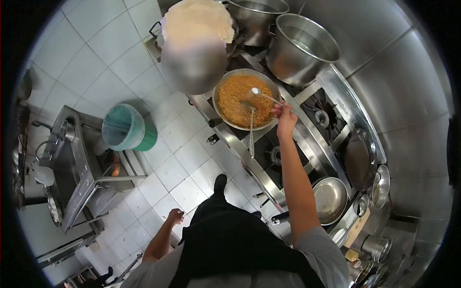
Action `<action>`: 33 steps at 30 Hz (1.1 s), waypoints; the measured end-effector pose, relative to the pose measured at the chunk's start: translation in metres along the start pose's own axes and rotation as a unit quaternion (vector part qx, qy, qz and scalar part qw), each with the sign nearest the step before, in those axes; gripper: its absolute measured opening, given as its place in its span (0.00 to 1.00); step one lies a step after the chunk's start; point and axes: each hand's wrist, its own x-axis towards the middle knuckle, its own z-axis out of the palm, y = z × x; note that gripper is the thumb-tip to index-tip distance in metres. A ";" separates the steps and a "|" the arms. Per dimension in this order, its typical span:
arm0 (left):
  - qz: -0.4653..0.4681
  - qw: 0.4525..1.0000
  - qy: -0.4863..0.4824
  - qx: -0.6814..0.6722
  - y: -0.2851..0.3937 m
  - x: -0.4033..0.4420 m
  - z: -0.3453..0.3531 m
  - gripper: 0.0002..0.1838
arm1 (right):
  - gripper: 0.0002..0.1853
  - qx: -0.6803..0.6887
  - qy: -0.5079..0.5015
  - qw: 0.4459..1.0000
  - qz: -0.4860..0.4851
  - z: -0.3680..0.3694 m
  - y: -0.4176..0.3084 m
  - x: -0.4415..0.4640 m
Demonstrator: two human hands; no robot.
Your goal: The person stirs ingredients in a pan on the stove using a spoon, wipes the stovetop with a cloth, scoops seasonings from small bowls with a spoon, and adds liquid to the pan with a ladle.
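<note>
My right hand (286, 118) is closed on the handle of a metal spoon (270, 98). The spoon's bowl, bearing something white, is over a wide pan (219, 116) of orange-brown crumbly food (235, 93). A second, larger utensil (252, 126), perhaps a ladle, has its head in the food and its handle sticking out over the pan's near rim. My left hand (175, 216) hangs low beside my apron, away from the stove, fingers curled. A small dark spot shows at its fingertips; I cannot tell what it is.
Behind the pan stand a large metal bowl (192, 72), a heap of pale material (197, 21) and tall pots (297, 67). A frying pan (330, 200) sits on the stove's near end. A green bin (147, 136) and steel sink table (79, 177) are to the left.
</note>
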 end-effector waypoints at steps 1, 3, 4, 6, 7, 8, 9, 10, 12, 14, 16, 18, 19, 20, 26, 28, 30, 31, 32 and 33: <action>-0.006 1.000 0.001 -0.014 0.000 -0.004 -0.001 0.08 | 0.19 -0.013 0.006 1.000 -0.002 0.007 0.003 0.008; 0.259 0.964 -0.015 0.066 -0.030 0.017 -0.004 0.08 | 0.19 -0.019 0.029 0.999 -0.006 0.016 0.012 0.026; 0.286 0.955 -0.037 0.064 -0.026 0.015 -0.002 0.09 | 0.19 -0.022 0.028 0.999 -0.005 0.017 0.019 0.034; 0.338 0.936 -0.084 0.056 -0.016 0.008 0.002 0.11 | 0.18 -0.043 0.009 0.998 -0.034 0.016 0.030 0.046; 0.239 0.964 -0.116 0.014 -0.006 0.006 0.005 0.14 | 0.18 -0.043 0.012 0.998 -0.036 0.012 0.034 0.052; 0.212 0.968 -0.132 -0.033 0.003 0.003 0.006 0.14 | 0.18 -0.027 0.031 0.999 -0.023 0.006 0.036 0.058; 0.184 0.969 -0.145 -0.082 0.005 0.007 0.007 0.14 | 0.18 -0.010 0.050 0.999 -0.011 0.003 0.037 0.062; 0.155 0.967 -0.156 -0.131 0.002 0.014 0.009 0.14 | 0.18 -0.010 0.054 0.998 -0.012 0.001 0.034 0.061; 0.082 0.971 -0.110 -0.198 0.005 0.030 0.006 0.09 | 0.18 -0.016 0.084 0.996 0.002 -0.010 0.029 0.054; 0.236 0.968 -0.083 -0.020 0.009 0.042 -0.006 0.07 | 0.19 -0.068 0.043 0.997 -0.017 -0.023 0.028 0.040; 0.404 0.892 -0.073 0.188 0.024 0.045 -0.016 0.08 | 0.19 -0.120 0.007 0.992 -0.038 -0.033 0.020 0.026; 0.331 0.917 -0.086 0.204 0.037 0.045 -0.022 0.07 | 0.20 -0.240 0.017 0.965 -0.103 -0.041 0.010 0.014; 0.287 0.934 -0.086 0.194 0.043 0.045 -0.024 0.08 | 0.19 -0.246 0.014 0.959 -0.142 -0.043 0.002 0.010; 0.258 0.943 -0.086 0.193 0.048 0.045 -0.026 0.08 | 0.18 -0.263 0.011 0.952 -0.155 -0.044 -0.005 0.004; 0.233 0.912 -0.143 0.305 0.114 0.075 -0.008 0.09 | 0.20 0.009 0.173 0.980 -0.093 -0.089 -0.044 -0.062; 0.228 0.888 -0.166 0.363 0.140 0.078 0.009 0.09 | 0.21 0.035 0.188 0.978 -0.088 -0.129 -0.064 -0.112; 0.225 0.864 -0.179 0.413 0.165 0.074 0.028 0.10 | 0.21 0.019 0.281 0.953 -0.112 -0.187 -0.082 -0.187; 0.227 0.854 -0.183 0.431 0.176 0.069 0.039 0.10 | 0.22 0.006 0.314 0.942 -0.121 -0.211 -0.095 -0.222; 0.227 0.845 -0.187 0.447 0.186 0.064 0.051 0.10 | 0.24 -0.110 0.375 0.917 -0.083 -0.240 -0.125 -0.269; 0.232 0.832 -0.192 0.466 0.193 0.058 0.065 0.10 | 0.27 -0.171 0.474 0.860 -0.081 -0.268 -0.140 -0.314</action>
